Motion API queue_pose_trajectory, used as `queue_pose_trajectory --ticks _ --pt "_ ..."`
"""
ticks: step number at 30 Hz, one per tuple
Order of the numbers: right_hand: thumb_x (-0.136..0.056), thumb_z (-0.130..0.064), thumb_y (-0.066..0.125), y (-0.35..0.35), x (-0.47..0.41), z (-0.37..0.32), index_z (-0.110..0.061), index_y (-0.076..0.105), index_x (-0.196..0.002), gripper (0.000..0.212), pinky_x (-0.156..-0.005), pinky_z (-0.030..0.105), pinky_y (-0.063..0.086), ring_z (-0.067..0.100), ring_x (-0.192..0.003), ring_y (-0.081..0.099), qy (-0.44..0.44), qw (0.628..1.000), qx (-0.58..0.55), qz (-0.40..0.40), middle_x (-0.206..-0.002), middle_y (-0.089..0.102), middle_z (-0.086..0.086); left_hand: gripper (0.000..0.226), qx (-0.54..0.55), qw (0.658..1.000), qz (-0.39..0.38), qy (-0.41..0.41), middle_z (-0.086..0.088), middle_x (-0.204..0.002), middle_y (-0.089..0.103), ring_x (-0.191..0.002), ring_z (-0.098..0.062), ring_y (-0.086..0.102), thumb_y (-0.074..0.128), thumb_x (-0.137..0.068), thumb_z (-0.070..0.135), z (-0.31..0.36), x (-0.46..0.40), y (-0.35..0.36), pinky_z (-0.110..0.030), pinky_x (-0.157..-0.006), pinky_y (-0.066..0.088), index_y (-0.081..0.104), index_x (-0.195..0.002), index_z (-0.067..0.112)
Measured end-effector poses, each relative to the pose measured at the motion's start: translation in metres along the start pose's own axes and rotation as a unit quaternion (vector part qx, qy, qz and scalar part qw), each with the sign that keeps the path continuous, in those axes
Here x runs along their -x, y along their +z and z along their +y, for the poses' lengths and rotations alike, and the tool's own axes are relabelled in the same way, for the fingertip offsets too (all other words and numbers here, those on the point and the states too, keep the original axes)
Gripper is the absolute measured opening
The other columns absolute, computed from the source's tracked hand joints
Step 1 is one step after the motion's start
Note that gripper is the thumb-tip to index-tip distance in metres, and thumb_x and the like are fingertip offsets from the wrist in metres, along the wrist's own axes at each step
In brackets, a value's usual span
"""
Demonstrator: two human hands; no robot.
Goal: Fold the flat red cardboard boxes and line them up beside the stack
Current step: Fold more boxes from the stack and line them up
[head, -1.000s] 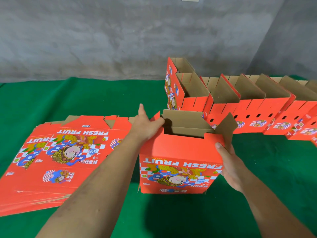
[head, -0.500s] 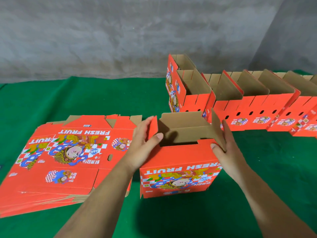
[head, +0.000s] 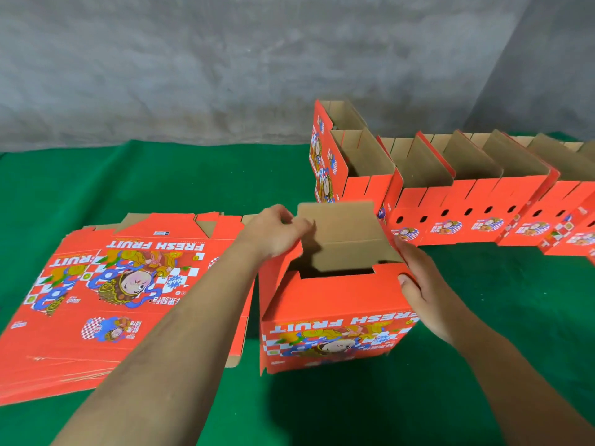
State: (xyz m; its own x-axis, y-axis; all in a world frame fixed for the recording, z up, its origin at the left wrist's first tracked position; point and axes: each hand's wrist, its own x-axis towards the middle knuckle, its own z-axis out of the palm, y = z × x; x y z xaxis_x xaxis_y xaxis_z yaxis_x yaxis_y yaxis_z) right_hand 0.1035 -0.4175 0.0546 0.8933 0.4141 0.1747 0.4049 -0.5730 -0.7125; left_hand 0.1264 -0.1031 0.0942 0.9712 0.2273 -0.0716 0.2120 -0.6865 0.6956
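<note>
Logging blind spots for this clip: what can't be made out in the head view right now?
- Row of folded boxes: runs past the right edge, so its count is unknown.
- Flat stack: cut by the left edge and crossed by the left forearm; sheet count unreadable.
- Box being folded: inside is dark; the brown flap hides the far side.
- Left hand: fingers blurred at the flap.
- Right hand: grip partly hidden.

Row of folded boxes (head: 483, 201) cut off right; flat stack (head: 96, 284) partly behind left forearm (head: 167, 333).
</note>
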Motion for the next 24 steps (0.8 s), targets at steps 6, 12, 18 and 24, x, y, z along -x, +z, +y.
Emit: queue_pose_trajectory --ticks 6,12,18,24 --pt "-0.1 -0.035 0.061 0.002 0.012 0.014 -0.048 0.038 -0.151 0.057 -0.122 0.031 0.022 -0.017 -0.148 0.007 0.027 0.998 0.017 -0.05 -0.163 0.008 -0.029 0.066 -0.116 0.986 0.115 0.041 -0.01 -0.092 0.067 -0.097 -0.039 0.067 0.031 -0.096 0.081 -0.021 0.016 0.028 -0.042 -0.081 0.049 0.057 -0.101 0.02" --pt "-0.095 -0.059 0.058 -0.005 0.006 0.014 -0.054 0.047 -0.145 0.052 -0.116 0.032 0.03 -0.033 -0.134 0.01 0.078 0.992 0.063 -0.081 -0.158 -0.003 -0.042 0.063 -0.118 0.928 -0.014 0.354 0.01 -0.126 0.072 -0.114 -0.015 0.063 0.027 -0.103 0.062 -0.014 0.039 0.02 -0.046 -0.104 0.039 0.073 -0.128 0.026" --pt "-0.099 -0.042 0.061 0.005 -0.007 0.004 -0.039 0.057 -0.134 0.035 -0.098 0.028 0.037 -0.001 -0.117 0.048 0.114 0.987 0.076 -0.085 -0.155 0.004 -0.036 0.083 -0.276 0.934 -0.077 0.214 0.005 -0.171 0.025 -0.149 -0.019 0.035 0.034 -0.093 0.085 -0.027 0.05 0.025 -0.04 -0.123 0.013 0.026 -0.163 0.042" --pt "-0.09 -0.047 0.065 0.012 -0.014 -0.003 -0.035 0.051 -0.101 0.022 -0.089 0.033 0.043 0.016 -0.114 0.057 0.164 0.981 -0.084 0.068 -0.127 0.05 0.002 0.099 -0.286 0.943 -0.054 0.162 0.007 -0.153 0.05 -0.142 -0.024 0.042 0.044 -0.082 0.091 -0.023 0.048 0.031 -0.045 -0.118 0.021 0.022 -0.163 0.04"
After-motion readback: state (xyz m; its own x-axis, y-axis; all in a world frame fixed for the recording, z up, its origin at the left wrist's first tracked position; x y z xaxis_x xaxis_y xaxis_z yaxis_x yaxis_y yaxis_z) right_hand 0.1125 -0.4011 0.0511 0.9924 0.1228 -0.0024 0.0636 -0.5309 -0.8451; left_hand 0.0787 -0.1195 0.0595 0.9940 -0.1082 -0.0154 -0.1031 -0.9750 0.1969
